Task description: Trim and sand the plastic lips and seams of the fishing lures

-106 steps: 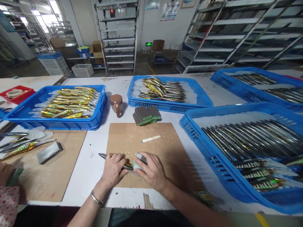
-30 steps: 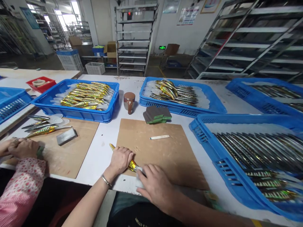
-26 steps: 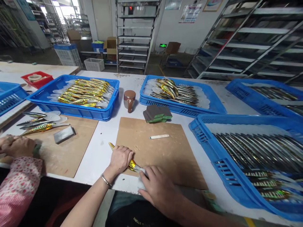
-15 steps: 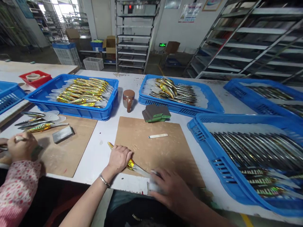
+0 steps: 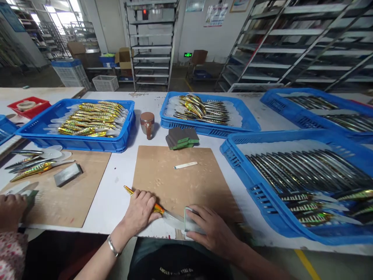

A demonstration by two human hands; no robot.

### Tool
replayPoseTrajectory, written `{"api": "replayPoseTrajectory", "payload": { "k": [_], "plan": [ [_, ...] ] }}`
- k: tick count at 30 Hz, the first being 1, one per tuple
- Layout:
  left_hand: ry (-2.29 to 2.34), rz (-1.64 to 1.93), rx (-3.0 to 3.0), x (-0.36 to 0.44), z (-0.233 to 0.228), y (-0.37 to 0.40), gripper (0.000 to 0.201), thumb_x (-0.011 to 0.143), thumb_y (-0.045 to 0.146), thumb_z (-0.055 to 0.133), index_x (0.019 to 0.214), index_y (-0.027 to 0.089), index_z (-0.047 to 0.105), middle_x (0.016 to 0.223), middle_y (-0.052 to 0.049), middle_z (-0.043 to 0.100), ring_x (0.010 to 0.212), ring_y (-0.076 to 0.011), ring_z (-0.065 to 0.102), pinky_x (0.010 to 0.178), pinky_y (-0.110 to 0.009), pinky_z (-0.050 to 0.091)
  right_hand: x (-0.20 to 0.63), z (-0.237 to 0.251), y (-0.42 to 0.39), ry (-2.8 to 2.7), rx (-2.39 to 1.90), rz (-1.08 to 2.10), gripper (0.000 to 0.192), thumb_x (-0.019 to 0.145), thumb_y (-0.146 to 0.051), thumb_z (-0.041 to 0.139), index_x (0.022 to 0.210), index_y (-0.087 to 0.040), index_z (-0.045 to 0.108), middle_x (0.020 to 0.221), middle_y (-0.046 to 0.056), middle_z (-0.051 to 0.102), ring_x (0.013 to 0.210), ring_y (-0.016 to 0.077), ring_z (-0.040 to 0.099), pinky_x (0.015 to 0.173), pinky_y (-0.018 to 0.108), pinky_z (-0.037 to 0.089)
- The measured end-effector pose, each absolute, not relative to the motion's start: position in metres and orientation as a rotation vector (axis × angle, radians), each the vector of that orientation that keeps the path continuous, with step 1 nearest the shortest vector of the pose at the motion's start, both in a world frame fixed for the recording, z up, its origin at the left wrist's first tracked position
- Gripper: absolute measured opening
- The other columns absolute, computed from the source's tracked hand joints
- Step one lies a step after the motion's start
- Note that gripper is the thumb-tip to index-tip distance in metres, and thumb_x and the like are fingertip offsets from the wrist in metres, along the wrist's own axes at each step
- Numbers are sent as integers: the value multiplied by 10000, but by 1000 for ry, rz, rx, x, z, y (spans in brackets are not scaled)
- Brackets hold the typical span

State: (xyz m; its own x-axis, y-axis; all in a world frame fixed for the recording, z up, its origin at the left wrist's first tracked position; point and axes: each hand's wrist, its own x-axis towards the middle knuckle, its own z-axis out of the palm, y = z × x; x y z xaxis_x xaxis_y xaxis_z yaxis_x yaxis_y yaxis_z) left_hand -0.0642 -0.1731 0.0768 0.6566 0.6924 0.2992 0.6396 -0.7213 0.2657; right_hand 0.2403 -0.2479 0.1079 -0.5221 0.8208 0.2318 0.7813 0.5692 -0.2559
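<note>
My left hand (image 5: 140, 212) presses a gold fishing lure (image 5: 159, 209) with an orange patch down on the brown cardboard sheet (image 5: 180, 186). The fingers cover the lure's middle; its clear plate-like end points toward my right hand. In my right hand (image 5: 214, 233) is a grey sanding block (image 5: 192, 224) with a green edge, gripped by fingers and thumb beside the tip of that clear end. Whether block and tip touch, I cannot tell. Farther up the cardboard lie a small white strip (image 5: 185, 165) and several stacked dark sanding pads (image 5: 181, 139) with green edges.
Blue trays of lures stand at the back left (image 5: 72, 144), back middle (image 5: 244, 124) and right (image 5: 233, 149). A brown-lidded cup (image 5: 147, 123) is between the two back trays. At left, a co-worker's hand (image 5: 11, 210) rests near lures and another grey block (image 5: 67, 175).
The lure has turned under my left hand, so an orange patch now shows. My right hand with the block was blurred and is now sharp. The co-worker's hand moved lower and left.
</note>
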Motion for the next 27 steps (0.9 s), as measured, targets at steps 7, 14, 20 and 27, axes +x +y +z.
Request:
{"api": "replayPoseTrajectory", "payload": {
  "k": [7,14,20,27],
  "plan": [
    [1052,450,2842,-77,80,-200,367,1030,545,541,949,194,609,989,-98,685,856,-269,601,771,-441,413,236,104,-272,-2525,-1207,208,444,945,-465,722,1293,-193,673,1266,144,712,1128,283,667,968,445,589],
    [1027,587,2883,-81,91,-210,296,1085,409,469,884,215,567,879,-55,626,768,-219,590,690,-374,424,240,129,-253,-2452,-1206,121,477,1001,-470,663,1383,-189,614,1326,146,683,1193,273,644,1000,427,571],
    [980,517,2893,-59,85,-155,290,1067,460,500,976,201,595,980,-79,678,826,-234,639,730,-387,486,246,126,-214,-2573,-1263,-83,424,949,-398,743,1296,-169,659,1274,163,693,1150,292,650,965,442,566],
    [978,-37,2773,-44,94,-128,393,928,507,732,1127,180,639,1091,-102,709,933,-291,719,735,-381,554,235,106,-201,-2552,-1222,-62,413,940,-427,753,1244,-161,667,1204,156,695,1076,279,639,922,431,545]
  ]
}}
